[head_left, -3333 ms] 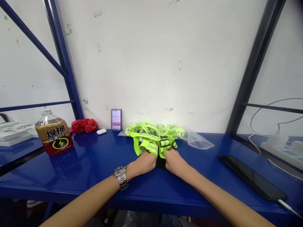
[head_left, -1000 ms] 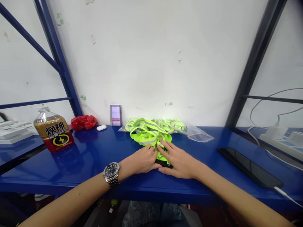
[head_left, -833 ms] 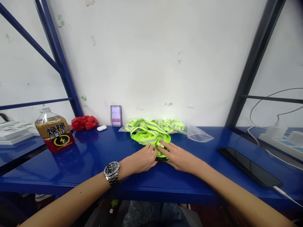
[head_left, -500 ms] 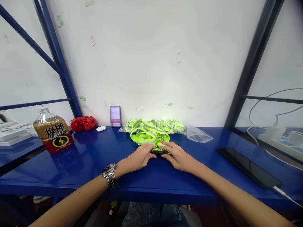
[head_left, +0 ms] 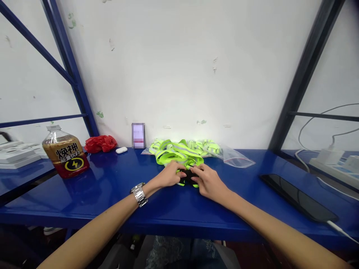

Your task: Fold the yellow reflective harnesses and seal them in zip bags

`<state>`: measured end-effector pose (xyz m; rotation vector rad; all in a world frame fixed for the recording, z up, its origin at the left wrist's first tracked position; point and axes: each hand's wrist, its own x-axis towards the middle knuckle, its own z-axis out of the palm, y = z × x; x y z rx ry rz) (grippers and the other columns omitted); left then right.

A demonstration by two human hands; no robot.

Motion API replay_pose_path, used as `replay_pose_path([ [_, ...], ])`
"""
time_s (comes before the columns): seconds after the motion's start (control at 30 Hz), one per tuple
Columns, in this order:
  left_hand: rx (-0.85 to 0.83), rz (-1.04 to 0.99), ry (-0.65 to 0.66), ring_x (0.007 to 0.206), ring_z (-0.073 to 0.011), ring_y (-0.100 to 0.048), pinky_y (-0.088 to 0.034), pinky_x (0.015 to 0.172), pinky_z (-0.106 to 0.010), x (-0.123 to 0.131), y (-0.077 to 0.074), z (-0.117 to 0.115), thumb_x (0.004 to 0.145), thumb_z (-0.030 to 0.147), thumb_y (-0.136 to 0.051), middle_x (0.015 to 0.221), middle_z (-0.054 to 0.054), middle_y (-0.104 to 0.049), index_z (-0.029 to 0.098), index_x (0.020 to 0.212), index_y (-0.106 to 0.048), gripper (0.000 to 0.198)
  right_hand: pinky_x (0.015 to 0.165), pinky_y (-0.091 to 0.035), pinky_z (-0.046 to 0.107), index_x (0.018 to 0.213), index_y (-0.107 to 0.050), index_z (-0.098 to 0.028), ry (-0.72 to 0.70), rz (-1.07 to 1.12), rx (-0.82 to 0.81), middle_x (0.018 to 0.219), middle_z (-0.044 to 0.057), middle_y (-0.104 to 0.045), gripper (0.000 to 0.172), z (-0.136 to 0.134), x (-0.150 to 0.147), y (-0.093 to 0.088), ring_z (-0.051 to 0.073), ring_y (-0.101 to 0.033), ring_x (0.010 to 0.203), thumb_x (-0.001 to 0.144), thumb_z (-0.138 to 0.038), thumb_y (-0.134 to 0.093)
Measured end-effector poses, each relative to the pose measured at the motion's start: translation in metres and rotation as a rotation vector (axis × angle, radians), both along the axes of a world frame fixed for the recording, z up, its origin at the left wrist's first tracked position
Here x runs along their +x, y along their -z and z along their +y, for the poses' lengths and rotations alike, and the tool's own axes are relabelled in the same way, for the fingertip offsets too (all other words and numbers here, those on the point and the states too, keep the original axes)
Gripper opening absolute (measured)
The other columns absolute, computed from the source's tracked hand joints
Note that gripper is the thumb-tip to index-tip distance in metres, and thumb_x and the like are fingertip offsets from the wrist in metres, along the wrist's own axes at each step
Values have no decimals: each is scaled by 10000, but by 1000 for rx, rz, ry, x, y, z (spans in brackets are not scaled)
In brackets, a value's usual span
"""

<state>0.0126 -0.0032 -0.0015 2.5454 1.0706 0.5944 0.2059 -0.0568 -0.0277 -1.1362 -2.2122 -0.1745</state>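
Observation:
A neon-yellow reflective strap (head_left: 179,150) with grey stripes lies in loose loops on the blue table, in the middle of the head view. At its near end is a black piece (head_left: 188,177), with bits of yellow strap beside it. My left hand (head_left: 169,174), with a metal watch (head_left: 139,194) on the wrist, pinches the left side of this piece. On the right side, my right hand (head_left: 209,181) grips it between thumb and fingers. The fingers hide part of the black piece, so I cannot tell its exact kind.
Behind the strap lie more yellow straps (head_left: 211,146) and a clear zip bag (head_left: 238,158). A drink bottle (head_left: 66,153), a red plastic bag (head_left: 100,143), a white case (head_left: 121,150) and a propped phone (head_left: 138,135) stand left. A black phone (head_left: 298,197) on a cable lies right.
The black piece has turned so more of its dark face shows between my hands. My fingers have shifted from its edge to its sides, and the view has moved slightly.

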Motion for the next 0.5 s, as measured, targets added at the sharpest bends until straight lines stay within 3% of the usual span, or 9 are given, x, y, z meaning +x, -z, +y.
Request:
replay_pose_path([
  [0.07, -19, 24, 5, 666, -175, -543, -357, 610, -266, -2, 2, 6, 818, 262, -519, 710, -23, -632, 174, 825, -663, 168, 738, -484, 346, 1076, -574, -171, -30, -4, 35, 933, 102, -515, 236, 4, 1, 2, 207, -528, 832, 882, -148, -441],
  [0.13, 6, 29, -71, 671, -188, -556, -360, 606, -269, -1, 4, 8, 806, 267, -551, 720, -26, -635, 171, 902, -646, 166, 766, -494, 363, 1096, -566, -167, -57, 4, 48, 932, 102, -490, 242, 7, 2, 3, 211, -522, 860, 898, -164, -428],
  [0.27, 159, 30, -159, 682, -189, -563, -363, 597, -260, 3, 10, 3, 781, 198, -581, 750, -26, -620, 165, 989, -565, 211, 826, -498, 402, 1153, -539, -139, -75, -42, 53, 1011, 133, -479, 278, 6, 4, 4, 227, -522, 925, 918, -235, -425],
  [0.4, 311, 149, -116, 747, -196, -571, -394, 645, -269, 5, 14, -5, 874, 189, -475, 816, -63, -598, 175, 921, -568, 105, 895, -476, 442, 1266, -471, -64, -43, -147, 20, 1136, 195, -469, 518, -1, 5, -2, 285, -523, 1035, 851, -367, -543],
  [0.5, 386, 214, -109, 788, -201, -572, -431, 697, -300, 1, 18, -10, 956, 258, -355, 892, -85, -584, 176, 952, -571, 232, 937, -454, 459, 1307, -436, -46, -34, -219, 12, 1206, 223, -460, 571, -1, 5, -5, 320, -495, 1131, 852, -377, -533],
])
